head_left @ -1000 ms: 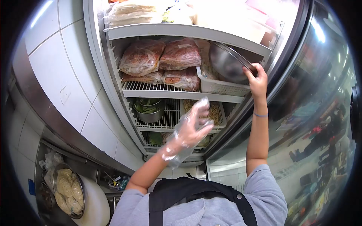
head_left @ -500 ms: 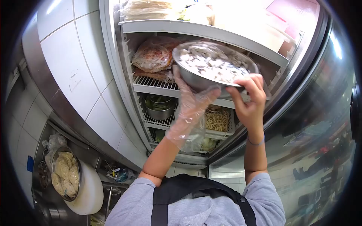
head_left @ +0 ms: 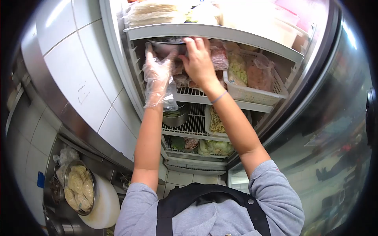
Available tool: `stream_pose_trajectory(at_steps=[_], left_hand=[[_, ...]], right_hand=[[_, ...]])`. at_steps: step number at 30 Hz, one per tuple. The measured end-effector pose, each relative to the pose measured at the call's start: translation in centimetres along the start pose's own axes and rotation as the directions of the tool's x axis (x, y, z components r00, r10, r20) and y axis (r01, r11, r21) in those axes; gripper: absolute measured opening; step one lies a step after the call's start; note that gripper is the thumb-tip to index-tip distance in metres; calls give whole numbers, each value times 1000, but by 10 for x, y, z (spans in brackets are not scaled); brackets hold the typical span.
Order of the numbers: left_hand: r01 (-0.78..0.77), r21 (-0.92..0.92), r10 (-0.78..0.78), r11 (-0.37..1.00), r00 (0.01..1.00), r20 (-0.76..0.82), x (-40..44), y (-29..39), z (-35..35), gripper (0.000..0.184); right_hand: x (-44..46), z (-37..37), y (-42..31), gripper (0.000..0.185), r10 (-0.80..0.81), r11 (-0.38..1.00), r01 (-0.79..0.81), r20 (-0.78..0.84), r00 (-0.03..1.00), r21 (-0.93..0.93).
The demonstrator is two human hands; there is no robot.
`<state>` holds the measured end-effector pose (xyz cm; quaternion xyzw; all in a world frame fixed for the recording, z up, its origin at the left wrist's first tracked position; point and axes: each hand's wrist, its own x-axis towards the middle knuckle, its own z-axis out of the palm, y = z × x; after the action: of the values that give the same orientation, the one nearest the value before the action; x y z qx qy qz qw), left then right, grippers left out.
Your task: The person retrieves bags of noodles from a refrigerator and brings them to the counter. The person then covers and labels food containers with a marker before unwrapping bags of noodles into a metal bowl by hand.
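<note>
A steel bowl [head_left: 167,48] is on top of the bagged meat [head_left: 219,55], at the left of the fridge's second shelf. My left hand [head_left: 159,72], in a clear plastic glove, grips the bowl from below at its left. My bare right hand [head_left: 198,59] has its fingers over the bowl's right rim. The shelf above hides most of the bowl's contents. To the right, a white basket [head_left: 256,94] holds bags of pale green pieces and pinkish food.
Lower shelves hold a steel pot [head_left: 176,118], a basket of noodles [head_left: 217,121] and leafy greens [head_left: 216,148]. The open glass door [head_left: 315,137] stands at the right. At the lower left, a bowl of bagged food [head_left: 79,188] rests on a white container [head_left: 106,204].
Both hands have carried the bowl from the right side to the left, onto the bagged meat. The white basket, earlier covered by the bowl, now shows its bags.
</note>
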<state>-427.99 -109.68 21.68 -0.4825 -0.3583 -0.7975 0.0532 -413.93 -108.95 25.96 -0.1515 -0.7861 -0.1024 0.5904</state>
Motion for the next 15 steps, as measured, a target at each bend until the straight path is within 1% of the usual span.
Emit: stream_pose_trajectory(at_steps=[1, 2, 3, 4, 5, 6, 8, 9, 10, 12, 13, 14, 15], left_hand=[[339, 148, -345, 929, 939, 13, -2, 50, -3, 81], [195, 118, -194, 974, 981, -21, 1, 30, 0, 80], [182, 256, -188, 949, 982, 1, 8, 13, -2, 82], [158, 387, -180, 908, 983, 21, 15, 13, -3, 84], [241, 444, -294, 863, 955, 52, 19, 14, -3, 85], [238, 437, -291, 868, 955, 60, 26, 19, -1, 85], [225, 594, -334, 773, 939, 78, 33, 29, 3, 76], [295, 424, -376, 856, 919, 120, 34, 35, 5, 69], [296, 421, -378, 857, 917, 124, 38, 28, 7, 69], [304, 355, -389, 884, 900, 196, 50, 7, 8, 66], [272, 382, -383, 883, 889, 253, 52, 6, 5, 68], [269, 376, -379, 886, 890, 255, 52, 5, 4, 68], [244, 357, -344, 902, 906, 249, 49, 2, 2, 71]], right_hand=[[-3, 7, -1, 51, 31, 999, -31, -56, 998, -7], [-5, 14, 2, 53, -26, 999, 19, -123, 992, -51], [-9, 21, 6, 53, -37, 995, 21, -167, 985, -97], [-9, 23, 7, 53, -56, 989, 26, -209, 976, -143], [-12, 24, 6, 53, -13, 985, -26, -224, 974, -173], [-10, 26, 9, 53, -16, 983, -27, -227, 974, -182], [-9, 30, 13, 55, 67, 982, -98, -190, 980, -162], [-7, 25, 10, 51, 66, 977, -98, -165, 984, -191], [-5, 18, 8, 51, 68, 976, -100, -164, 984, -196], [-6, -1, 8, 42, 65, 997, -69, -99, 993, -28], [-7, -15, 15, 29, 1, 998, -10, -132, 991, -67], [-8, -36, 23, 19, 77, 987, -77, -7, 997, -138], [-7, -60, 29, 16, 213, 954, -192, 67, 975, -232]])
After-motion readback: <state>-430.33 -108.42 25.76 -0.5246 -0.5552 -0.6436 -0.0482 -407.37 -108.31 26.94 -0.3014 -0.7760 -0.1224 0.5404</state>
